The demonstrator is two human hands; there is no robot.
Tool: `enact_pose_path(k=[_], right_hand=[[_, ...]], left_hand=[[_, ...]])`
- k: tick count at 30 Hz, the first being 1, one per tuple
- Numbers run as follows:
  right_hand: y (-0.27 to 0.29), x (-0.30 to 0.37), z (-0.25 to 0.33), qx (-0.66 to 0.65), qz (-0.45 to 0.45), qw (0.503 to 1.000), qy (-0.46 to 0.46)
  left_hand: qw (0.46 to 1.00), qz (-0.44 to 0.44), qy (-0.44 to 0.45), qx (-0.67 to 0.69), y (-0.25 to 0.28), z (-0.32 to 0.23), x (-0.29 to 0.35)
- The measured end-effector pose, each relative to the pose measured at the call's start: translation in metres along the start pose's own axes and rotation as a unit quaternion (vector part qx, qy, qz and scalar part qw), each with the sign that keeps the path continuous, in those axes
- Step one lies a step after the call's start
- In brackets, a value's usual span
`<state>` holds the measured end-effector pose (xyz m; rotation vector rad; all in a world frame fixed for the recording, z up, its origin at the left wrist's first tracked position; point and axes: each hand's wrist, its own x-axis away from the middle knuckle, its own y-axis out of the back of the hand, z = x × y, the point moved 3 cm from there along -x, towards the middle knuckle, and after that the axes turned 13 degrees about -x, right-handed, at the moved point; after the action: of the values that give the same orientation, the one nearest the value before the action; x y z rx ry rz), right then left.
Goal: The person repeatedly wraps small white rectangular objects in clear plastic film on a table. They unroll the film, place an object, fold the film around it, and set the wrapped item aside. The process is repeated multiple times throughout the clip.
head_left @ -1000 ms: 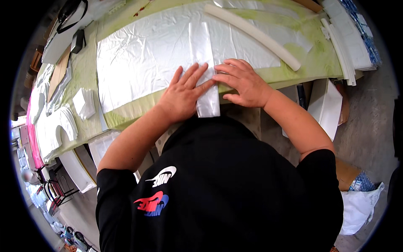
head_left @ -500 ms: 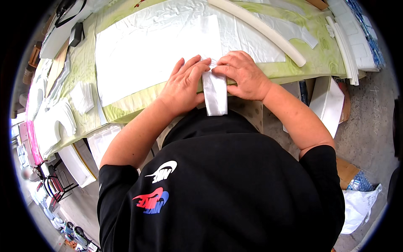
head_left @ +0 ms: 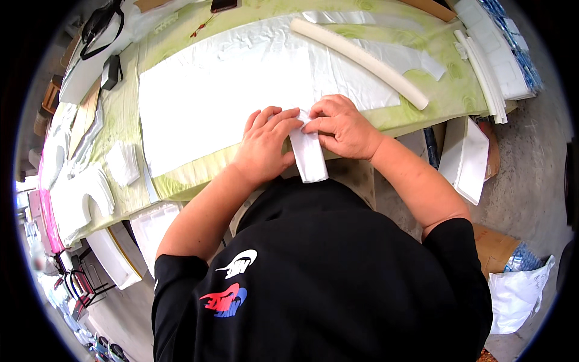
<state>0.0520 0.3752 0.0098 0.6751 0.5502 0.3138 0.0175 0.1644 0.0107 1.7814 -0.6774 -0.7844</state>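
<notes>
A narrow, folded strip of thin white sheeting (head_left: 308, 160) runs over the near edge of the table and hangs down towards my body. My right hand (head_left: 345, 128) pinches its upper part between thumb and bent fingers. From the other side my left hand (head_left: 264, 143) lies with fingers stretched out and slightly apart, the index fingertip touching the strip's upper left edge and the thumb beside it. Beneath both hands a large smooth white sheet (head_left: 223, 90) is spread flat. The fingers partly hide the top of the strip.
A long pale tube (head_left: 362, 60) lies slanted across the sheet on the green cloth-covered table (head_left: 452, 90). Cut white pieces (head_left: 81, 196) and a small clear stack (head_left: 122, 163) lie at left. White boxes (head_left: 464, 160) stand below the table; a white bag (head_left: 522, 295) sits at lower right.
The view has shifted, with the table and hands lower in the picture. My right fingers have closed further over the strip's top, and the strip looks more tightly folded. My left hand keeps its pose.
</notes>
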Motion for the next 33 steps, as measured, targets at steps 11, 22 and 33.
enact_pose_path(k=[11,22,33], right_hand=[[-0.004,-0.007,-0.015,-0.072,-0.08,0.992,-0.065],[-0.006,-0.01,0.001,-0.034,-0.131,0.991,0.022],[-0.012,-0.006,-0.007,-0.001,-0.105,0.994,0.008]], left_hand=[[0.994,-0.011,0.101,0.028,-0.002,0.018,-0.008],[0.999,-0.02,0.02,-0.045,-0.002,0.015,-0.007],[0.997,-0.047,-0.011,-0.055,0.003,0.009,-0.008]])
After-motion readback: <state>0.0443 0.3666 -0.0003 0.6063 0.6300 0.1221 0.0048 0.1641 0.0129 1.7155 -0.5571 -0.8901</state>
